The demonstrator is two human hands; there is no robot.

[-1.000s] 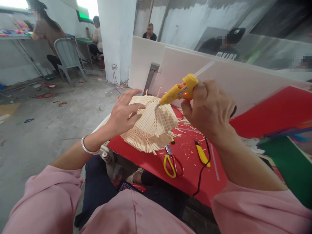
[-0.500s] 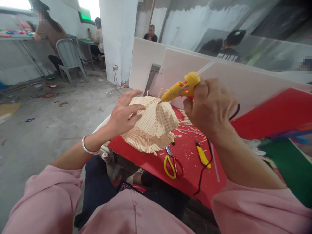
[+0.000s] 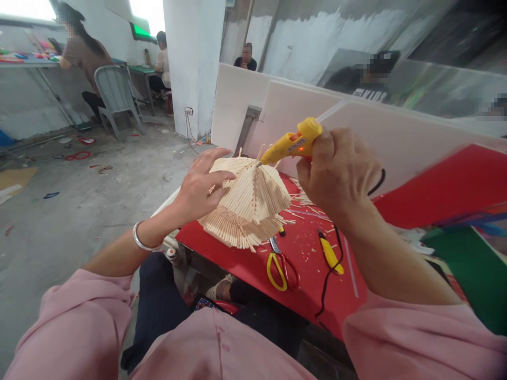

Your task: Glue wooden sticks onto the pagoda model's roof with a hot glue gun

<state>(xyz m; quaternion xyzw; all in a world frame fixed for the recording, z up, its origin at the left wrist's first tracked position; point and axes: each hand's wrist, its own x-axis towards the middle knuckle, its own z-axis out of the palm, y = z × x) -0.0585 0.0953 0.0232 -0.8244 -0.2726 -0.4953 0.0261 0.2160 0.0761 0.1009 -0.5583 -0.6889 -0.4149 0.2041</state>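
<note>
A tiered, roof-shaped model (image 3: 253, 198) of thin wooden sticks stands on a red tabletop (image 3: 309, 274). My right hand (image 3: 340, 171) grips a yellow hot glue gun (image 3: 291, 145), its light glowing orange and a clear glue stick (image 3: 335, 109) jutting from the back. The gun's nozzle meets or nearly meets the model near its peak. On the model's left side rests my left hand (image 3: 206, 182), fingers spread over the sloping sticks; whether all of them touch it I cannot tell. A silver bangle (image 3: 143, 237) circles the left wrist.
Scissors (image 3: 280, 272) with yellow and red handles and a yellow utility knife (image 3: 330, 253) lie at the front of the table. Crossing beside the knife is a black cord (image 3: 325, 290). Loose sticks (image 3: 303, 195) lie behind. White boards (image 3: 317, 126) lean beyond the table; several people sit farther off.
The glue gun and my right hand have shifted very slightly left, with the nozzle still at the peak. My left hand stays in place on the model.
</note>
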